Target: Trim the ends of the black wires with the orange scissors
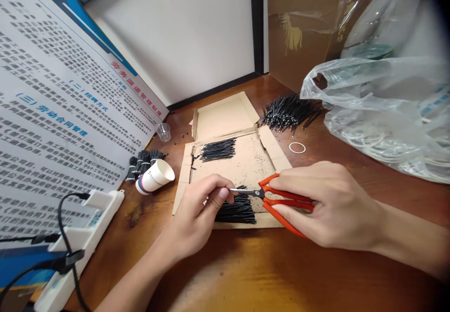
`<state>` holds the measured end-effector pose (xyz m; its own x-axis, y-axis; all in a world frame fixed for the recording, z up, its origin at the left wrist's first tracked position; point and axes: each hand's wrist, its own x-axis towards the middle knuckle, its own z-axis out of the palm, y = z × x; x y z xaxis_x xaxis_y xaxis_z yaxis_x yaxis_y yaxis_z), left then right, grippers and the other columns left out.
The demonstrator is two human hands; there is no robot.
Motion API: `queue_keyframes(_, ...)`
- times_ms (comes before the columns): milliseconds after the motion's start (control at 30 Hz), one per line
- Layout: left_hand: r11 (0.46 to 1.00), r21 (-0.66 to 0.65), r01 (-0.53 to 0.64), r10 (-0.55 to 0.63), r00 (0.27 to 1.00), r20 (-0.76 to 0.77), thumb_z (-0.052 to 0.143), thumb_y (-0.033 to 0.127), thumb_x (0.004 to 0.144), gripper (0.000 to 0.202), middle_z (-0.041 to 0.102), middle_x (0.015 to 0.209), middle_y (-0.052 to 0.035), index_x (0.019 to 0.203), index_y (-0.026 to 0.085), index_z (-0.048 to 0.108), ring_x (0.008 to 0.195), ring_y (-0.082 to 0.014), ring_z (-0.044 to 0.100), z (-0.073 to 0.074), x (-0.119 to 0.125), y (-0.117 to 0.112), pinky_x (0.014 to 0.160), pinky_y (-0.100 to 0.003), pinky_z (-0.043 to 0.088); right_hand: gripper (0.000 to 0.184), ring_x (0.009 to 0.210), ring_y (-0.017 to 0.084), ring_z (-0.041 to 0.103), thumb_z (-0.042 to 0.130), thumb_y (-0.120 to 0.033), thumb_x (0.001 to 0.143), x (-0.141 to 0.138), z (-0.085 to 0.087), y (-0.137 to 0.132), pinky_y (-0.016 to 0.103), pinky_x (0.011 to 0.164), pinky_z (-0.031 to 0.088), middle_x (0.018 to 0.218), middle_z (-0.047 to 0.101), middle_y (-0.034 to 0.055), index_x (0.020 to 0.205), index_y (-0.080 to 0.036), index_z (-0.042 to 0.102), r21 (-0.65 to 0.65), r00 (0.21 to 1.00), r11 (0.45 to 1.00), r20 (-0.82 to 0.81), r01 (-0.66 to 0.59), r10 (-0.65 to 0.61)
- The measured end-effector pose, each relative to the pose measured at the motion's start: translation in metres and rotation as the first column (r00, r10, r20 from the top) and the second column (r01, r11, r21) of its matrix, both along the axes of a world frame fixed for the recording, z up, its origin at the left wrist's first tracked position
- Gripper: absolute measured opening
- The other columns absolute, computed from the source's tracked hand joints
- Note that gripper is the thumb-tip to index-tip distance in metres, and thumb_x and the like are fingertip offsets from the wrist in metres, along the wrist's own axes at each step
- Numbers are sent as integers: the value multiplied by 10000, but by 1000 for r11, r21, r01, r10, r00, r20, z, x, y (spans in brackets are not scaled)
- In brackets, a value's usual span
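My right hand point(326, 204) grips a pair of scissors point(286, 218) with red handles, fingers through the loops. Its dark blades point left and look nearly closed, with the tips at the fingertips of my left hand point(198, 206). The left thumb and index finger are pinched together; whatever is between them is too small or hidden to name. Just below the blades lies a pile of short black wire-like strands point(239, 211), partly covered by my left hand. A second row of black strands point(218, 149) rests farther back on the opened cardboard point(225, 120), which is strewn with dark specks.
A heap of black strands with shiny ends point(286, 110) and a white ring point(297, 148) lie right. Bundled black strands point(142, 162), a paper cup on its side point(156, 177) and a clear cup point(163, 132) are left. A power strip point(84, 246) and plastic bag point(383, 115) flank the table.
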<state>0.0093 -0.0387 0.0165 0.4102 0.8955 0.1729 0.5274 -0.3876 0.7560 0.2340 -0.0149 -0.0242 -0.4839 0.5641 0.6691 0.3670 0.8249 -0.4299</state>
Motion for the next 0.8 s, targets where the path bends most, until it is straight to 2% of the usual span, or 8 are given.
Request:
queue_keyframes(167, 1000, -10, 6, -6, 1000, 5, 438, 223, 980, 198, 582, 779, -1, 860, 163, 583, 731, -99, 525, 1, 0, 0, 686, -211, 400, 115, 471, 99, 444, 536, -135, 798, -1, 0, 1, 261, 463, 319, 585, 572, 13, 733, -124, 631, 9, 1000, 1000, 9, -6, 6)
queue_keyframes(433, 990, -140, -2, 19, 993, 118, 440, 264, 983, 210, 592, 776, -10, 872, 168, 591, 747, -104, 536, -1, 0, 0, 678, -213, 403, 216, 444, 88, 389, 518, -140, 819, 0, -1, 2, 257, 446, 297, 517, 495, -11, 607, -144, 562, 70, 1000, 997, 12, 21, -22)
queue_keyframes(600, 985, -172, -7, 33, 988, 153, 448, 269, 982, 205, 588, 776, -7, 880, 174, 598, 734, -98, 533, -1, -2, -2, 660, -208, 397, 128, 462, 95, 436, 538, -140, 804, -1, 1, 1, 253, 454, 329, 589, 584, 14, 736, -108, 642, 54, 999, 998, -19, 30, -29)
queue_keyframes(800, 984, -177, -8, 31, 991, 131, 449, 270, 981, 227, 585, 764, -4, 848, 165, 600, 710, -90, 515, 0, -1, -2, 646, -202, 386, 123, 481, 109, 479, 541, -133, 788, -2, 0, 0, 261, 456, 341, 607, 600, 25, 756, -100, 656, 21, 1000, 1000, -11, 8, -8)
